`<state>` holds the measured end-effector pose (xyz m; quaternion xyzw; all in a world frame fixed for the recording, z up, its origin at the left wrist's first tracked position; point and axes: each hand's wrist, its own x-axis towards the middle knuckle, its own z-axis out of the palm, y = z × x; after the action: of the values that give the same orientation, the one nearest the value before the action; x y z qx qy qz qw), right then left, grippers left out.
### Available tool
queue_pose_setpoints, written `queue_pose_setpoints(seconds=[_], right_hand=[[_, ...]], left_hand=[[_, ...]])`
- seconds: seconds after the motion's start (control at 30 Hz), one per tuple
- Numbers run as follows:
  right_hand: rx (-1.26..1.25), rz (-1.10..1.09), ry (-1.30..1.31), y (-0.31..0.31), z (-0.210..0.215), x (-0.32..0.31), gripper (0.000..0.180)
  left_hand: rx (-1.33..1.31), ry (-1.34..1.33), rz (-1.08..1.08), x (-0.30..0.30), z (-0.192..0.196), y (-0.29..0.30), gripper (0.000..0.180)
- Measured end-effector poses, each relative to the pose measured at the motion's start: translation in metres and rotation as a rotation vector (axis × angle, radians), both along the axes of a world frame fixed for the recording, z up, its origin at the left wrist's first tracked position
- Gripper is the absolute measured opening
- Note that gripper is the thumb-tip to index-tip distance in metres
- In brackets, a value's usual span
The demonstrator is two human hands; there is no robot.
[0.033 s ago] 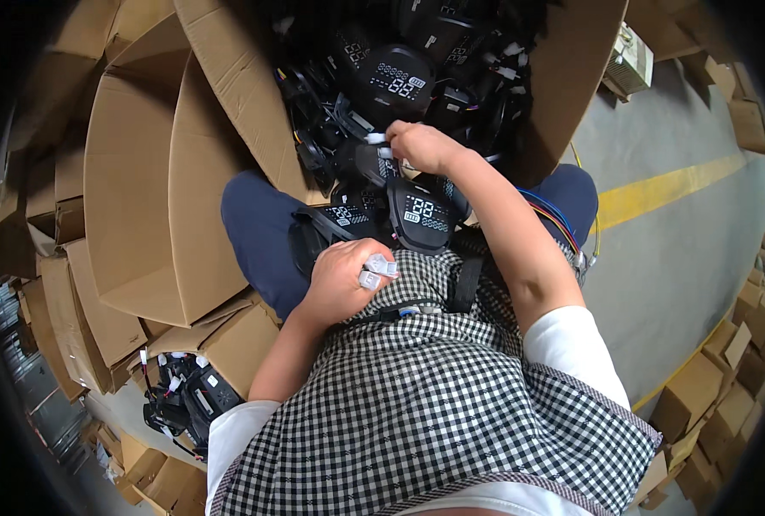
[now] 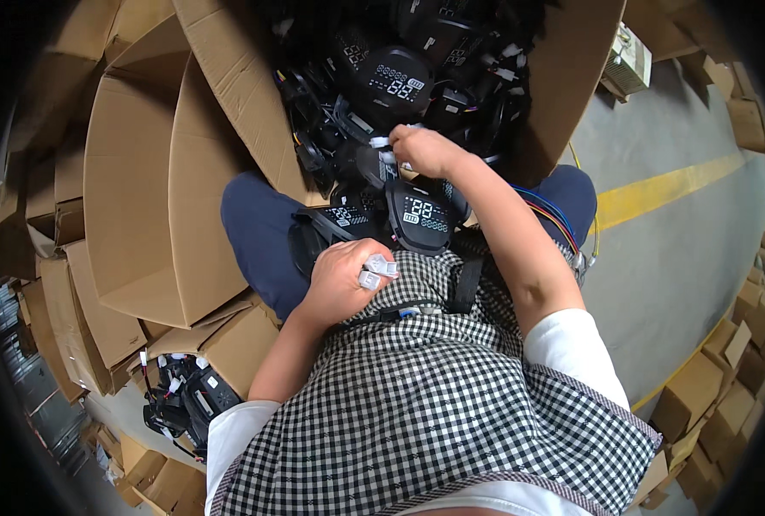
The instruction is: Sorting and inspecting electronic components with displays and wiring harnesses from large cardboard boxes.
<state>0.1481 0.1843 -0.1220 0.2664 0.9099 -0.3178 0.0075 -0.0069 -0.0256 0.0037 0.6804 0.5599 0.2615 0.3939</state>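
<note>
The left hand (image 2: 341,279) is curled shut over a pair of small white plug connectors (image 2: 377,269) just above the lap, fingers pinching them against the palm; the right hand (image 2: 428,151) reaches forward into the open cardboard box (image 2: 245,112) and pinches another white connector (image 2: 386,143) on a thin lead among the black display units (image 2: 394,83); one such unit, the round black display (image 2: 421,215), lies on the lap between the knees, screen up; these units look light, rigid plastic with glossy faces that could scratch, best held by the housing rim, while the leads are soft and thin, so the connector body is likely the safer grip than the wire; coloured wires (image 2: 550,215) trail by the right thigh; plain brown cartons (image 2: 99,284) stack to the left, more cartons (image 2: 726,387) at the right edge; a yellow floor line (image 2: 675,185) crosses the grey floor; another black unit with white plugs (image 2: 189,396) rests at lower left.
</note>
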Motion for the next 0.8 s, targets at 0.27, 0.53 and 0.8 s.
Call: queue_pose_setpoints(seconds=[0.27,0.53,0.8], right_hand=[[0.109,-0.222,0.052,0.009,-0.005,0.014,0.042],[-0.127,-0.175,0.002,0.01,-0.037,-0.001,0.033],[-0.11,-0.057,0.084,0.015,-0.033,-0.017,0.024]], left_hand=[[0.095,0.07,-0.035,0.003,0.016,0.017,0.023],[-0.007,0.083,0.011,0.007,-0.004,-0.001,0.026],[-0.077,0.182,0.052,0.005,-0.001,-0.001,0.028]])
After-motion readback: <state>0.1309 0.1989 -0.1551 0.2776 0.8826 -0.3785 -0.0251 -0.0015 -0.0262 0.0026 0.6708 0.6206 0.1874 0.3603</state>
